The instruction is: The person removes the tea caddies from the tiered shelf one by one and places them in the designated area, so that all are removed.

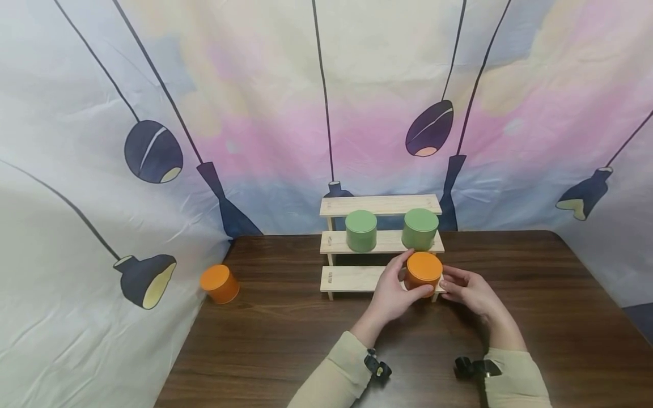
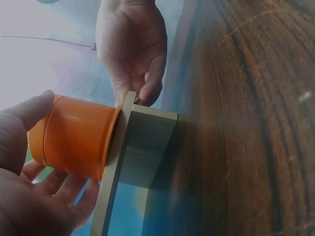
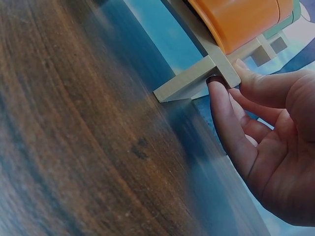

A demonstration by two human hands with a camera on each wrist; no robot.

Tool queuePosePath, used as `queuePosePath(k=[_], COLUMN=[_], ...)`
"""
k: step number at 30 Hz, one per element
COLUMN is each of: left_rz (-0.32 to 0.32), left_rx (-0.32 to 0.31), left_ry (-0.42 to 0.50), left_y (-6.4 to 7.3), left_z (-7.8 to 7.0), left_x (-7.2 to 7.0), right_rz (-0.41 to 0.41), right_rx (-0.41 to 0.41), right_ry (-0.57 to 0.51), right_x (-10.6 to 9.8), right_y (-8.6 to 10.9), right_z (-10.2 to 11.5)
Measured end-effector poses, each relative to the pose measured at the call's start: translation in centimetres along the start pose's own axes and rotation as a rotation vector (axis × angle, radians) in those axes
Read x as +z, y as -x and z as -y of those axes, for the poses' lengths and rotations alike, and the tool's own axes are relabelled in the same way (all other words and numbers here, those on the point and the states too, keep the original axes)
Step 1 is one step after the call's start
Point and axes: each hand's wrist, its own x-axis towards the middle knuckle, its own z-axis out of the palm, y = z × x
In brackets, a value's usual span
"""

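Note:
My left hand holds an orange round tin on the lowest step of a three-step wooden rack, at its right end. In the left wrist view the thumb lies on one side of the tin and the fingers on the other, with its base right at the board. My right hand pinches the right end of that same board between thumb and finger, as the right wrist view shows. Two green tins, one at the left and one at the right, stand on the middle step.
Another orange tin stands at the left edge of the dark wooden table. The rack's top step is close to a printed cloth that hangs behind the table. Black straps with small devices sit on both wrists.

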Motion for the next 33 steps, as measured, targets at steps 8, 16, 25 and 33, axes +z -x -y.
queuePosePath(k=[8,16,25,33], left_rz=[-0.008,-0.017,0.003,0.012], left_rx=[0.005,0.018,0.027,0.048], left_ry=[-0.052,-0.066,-0.114,-0.138], left_y=[0.13,0.12,0.06,0.13], left_z=[-0.09,-0.09,-0.27,-0.39], left_x=[-0.08,-0.16,-0.39,-0.49], right_rz=[0.002,0.002,-0.008,-0.004], right_rx=[0.002,0.0,0.007,0.004], right_ry=[-0.001,0.0,0.008,0.002], right_x=[0.01,-0.03,0.02,0.01], right_y=[-0.05,-0.09,0.02,0.09], right_z=[-0.14,-0.16,-0.07,-0.16])
